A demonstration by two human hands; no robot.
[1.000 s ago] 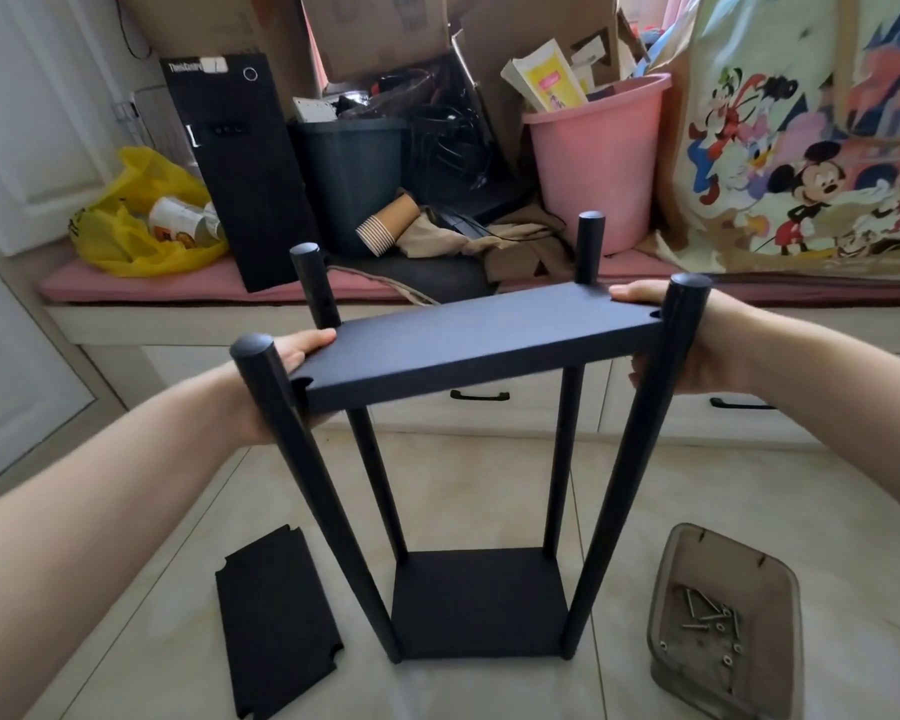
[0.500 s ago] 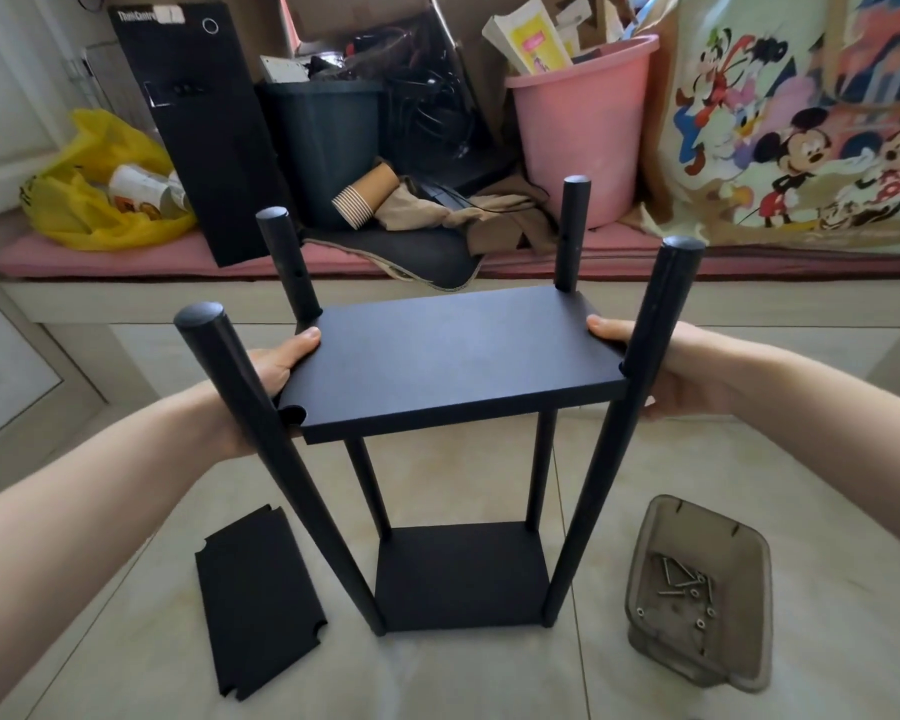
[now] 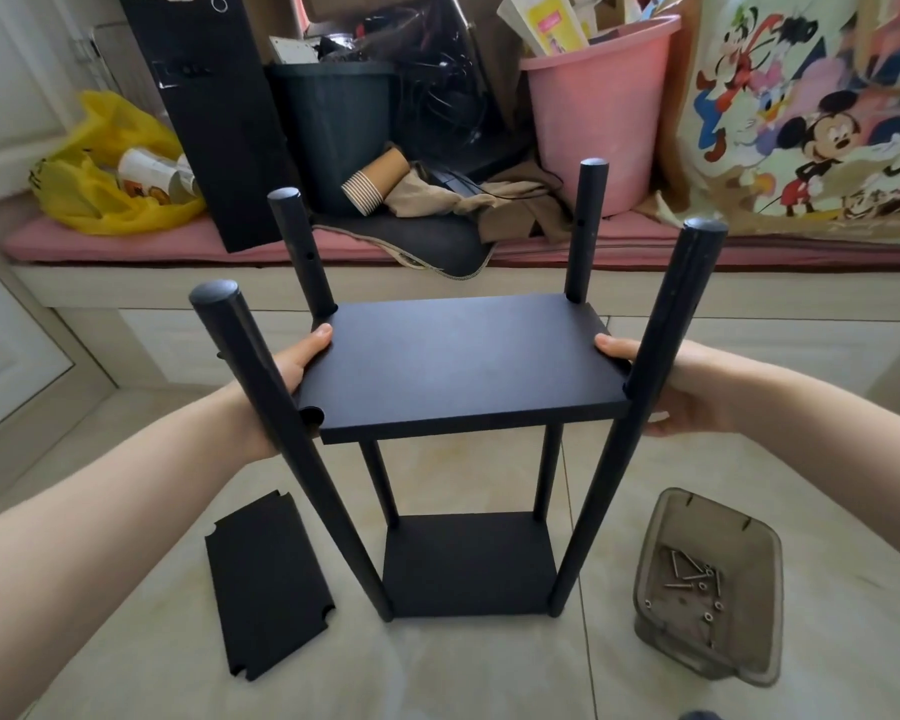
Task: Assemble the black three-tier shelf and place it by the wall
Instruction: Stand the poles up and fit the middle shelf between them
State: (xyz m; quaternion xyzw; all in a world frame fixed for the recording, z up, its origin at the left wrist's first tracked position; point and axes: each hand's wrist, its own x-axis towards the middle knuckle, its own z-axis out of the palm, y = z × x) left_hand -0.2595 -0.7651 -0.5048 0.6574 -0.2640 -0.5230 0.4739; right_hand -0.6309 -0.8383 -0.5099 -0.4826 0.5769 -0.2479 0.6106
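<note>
**Between the four posts, the second tier is in hand**

At each short edge of the middle board (image 3: 458, 366) a hand pinches it. The left hand (image 3: 292, 371) has its thumb on the top face, the rest largely hidden behind the near-left post. The right hand (image 3: 681, 387) also lays its thumb on top and curls its fingers underneath, beside the near-right post. The board hangs roughly level, well up the four posts (image 3: 585, 231), its corner notches meeting them, though the near-left notch shows a gap.

The posts stand on the floor (image 3: 489, 667), joined at their feet by the bottom board (image 3: 468, 563). A third board (image 3: 266, 579) lies flat to the frame's left. On the right, a clear tray (image 3: 655, 579) holds loose screws (image 3: 697, 579).

By my reading, one tier is fitted and the second is being positioned, apparently unfastened. Left to do are screwing it in, adding the top tier and moving the shelf to the wall.
</note>
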